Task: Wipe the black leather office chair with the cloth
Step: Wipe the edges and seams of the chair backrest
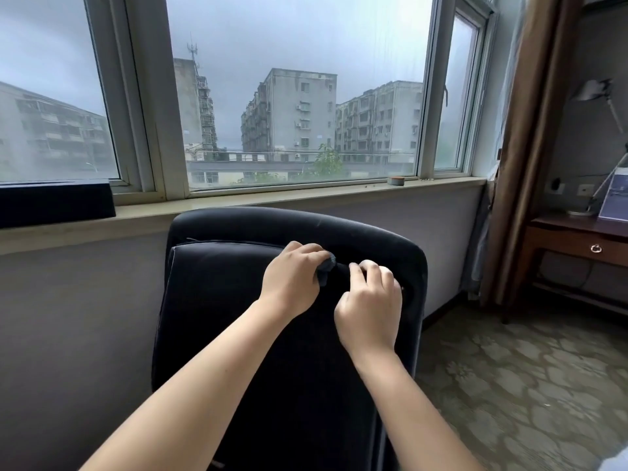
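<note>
The black leather office chair [221,300] stands in front of me with its backrest facing the window. Both my hands are at the upper right part of the backrest. My left hand [292,278] grips a small dark grey cloth [325,270], bunched up and mostly hidden under its fingers, against the leather. My right hand [368,304] sits just right of it with curled fingers that pinch the other end of the dark cloth, which is hard to tell apart from the black chair.
A window sill [306,195] runs behind the chair, with a small round object [396,180] on it and a black box [54,202] at its left. A brown curtain [530,130] hangs on the right, beside a wooden desk [577,239]. Patterned carpet [526,385] covers the floor.
</note>
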Demonstrator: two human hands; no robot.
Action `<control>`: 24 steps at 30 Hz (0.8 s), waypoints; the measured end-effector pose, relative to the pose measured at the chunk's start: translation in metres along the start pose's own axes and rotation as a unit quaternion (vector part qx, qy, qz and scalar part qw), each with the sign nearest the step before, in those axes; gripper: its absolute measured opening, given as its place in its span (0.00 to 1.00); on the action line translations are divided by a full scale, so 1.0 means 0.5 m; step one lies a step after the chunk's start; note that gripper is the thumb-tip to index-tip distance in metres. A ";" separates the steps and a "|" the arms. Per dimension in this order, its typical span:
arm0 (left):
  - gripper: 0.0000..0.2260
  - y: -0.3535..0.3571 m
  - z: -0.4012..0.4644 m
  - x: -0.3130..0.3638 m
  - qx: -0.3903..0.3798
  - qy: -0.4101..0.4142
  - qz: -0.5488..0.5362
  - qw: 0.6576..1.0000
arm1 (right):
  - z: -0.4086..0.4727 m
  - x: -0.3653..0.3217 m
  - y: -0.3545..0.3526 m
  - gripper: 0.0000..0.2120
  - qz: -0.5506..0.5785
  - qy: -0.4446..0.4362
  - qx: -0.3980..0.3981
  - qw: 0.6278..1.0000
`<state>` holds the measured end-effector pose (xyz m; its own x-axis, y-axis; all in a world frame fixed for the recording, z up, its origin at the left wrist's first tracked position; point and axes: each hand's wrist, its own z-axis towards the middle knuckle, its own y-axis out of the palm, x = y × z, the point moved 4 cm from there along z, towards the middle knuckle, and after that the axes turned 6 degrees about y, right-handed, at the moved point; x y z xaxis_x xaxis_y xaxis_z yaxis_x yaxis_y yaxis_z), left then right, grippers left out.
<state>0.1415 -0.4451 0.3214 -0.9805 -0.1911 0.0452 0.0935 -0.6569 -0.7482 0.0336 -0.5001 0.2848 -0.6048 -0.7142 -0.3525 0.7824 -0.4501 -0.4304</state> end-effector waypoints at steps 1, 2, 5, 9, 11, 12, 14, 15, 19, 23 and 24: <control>0.17 0.000 0.000 -0.008 -0.002 0.002 0.018 1.000 | 0.004 0.000 0.005 0.17 0.000 -0.003 0.001 1.000; 0.17 -0.001 0.000 -0.020 -0.002 -0.004 0.033 0.999 | 0.007 0.000 0.011 0.18 0.001 -0.006 0.000 1.000; 0.19 -0.010 -0.002 -0.066 0.006 -0.052 0.038 0.998 | 0.008 -0.009 0.024 0.19 0.001 -0.012 -0.010 1.000; 0.18 -0.007 -0.005 -0.070 0.008 -0.040 0.001 0.999 | 0.011 -0.034 0.037 0.20 0.013 0.004 -0.029 0.999; 0.18 -0.001 -0.006 -0.066 0.006 -0.018 -0.016 1.000 | 0.015 -0.050 0.046 0.20 0.025 -0.011 -0.038 0.999; 0.18 0.001 -0.006 -0.066 0.006 -0.009 -0.023 1.000 | 0.017 -0.059 0.052 0.20 0.030 -0.021 -0.040 0.999; 0.18 -0.001 -0.006 -0.071 0.001 0.001 -0.024 1.000 | 0.024 -0.074 0.063 0.19 0.040 -0.029 -0.043 0.998; 0.18 -0.004 -0.006 -0.076 -0.004 0.003 -0.014 1.000 | 0.028 -0.078 0.068 0.19 0.042 -0.029 -0.045 0.998; 0.18 -0.024 -0.014 -0.128 -0.012 -0.020 0.050 0.998 | 0.038 -0.078 0.078 0.19 0.019 -0.040 -0.048 0.998; 0.19 -0.031 -0.022 -0.159 0.006 -0.059 0.047 0.997 | 0.033 -0.078 0.080 0.20 0.005 -0.045 -0.045 0.998; 0.19 -0.029 -0.024 -0.158 0.010 -0.060 0.040 0.997 | 0.033 -0.080 0.083 0.19 0.008 -0.045 -0.047 0.998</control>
<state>0.2156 -0.4118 0.3205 -0.9424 -0.3280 0.0651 0.1754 -0.6507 -0.7388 0.0924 -0.4991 0.2947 -0.5734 -0.7678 -0.2858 0.7719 -0.3893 -0.5026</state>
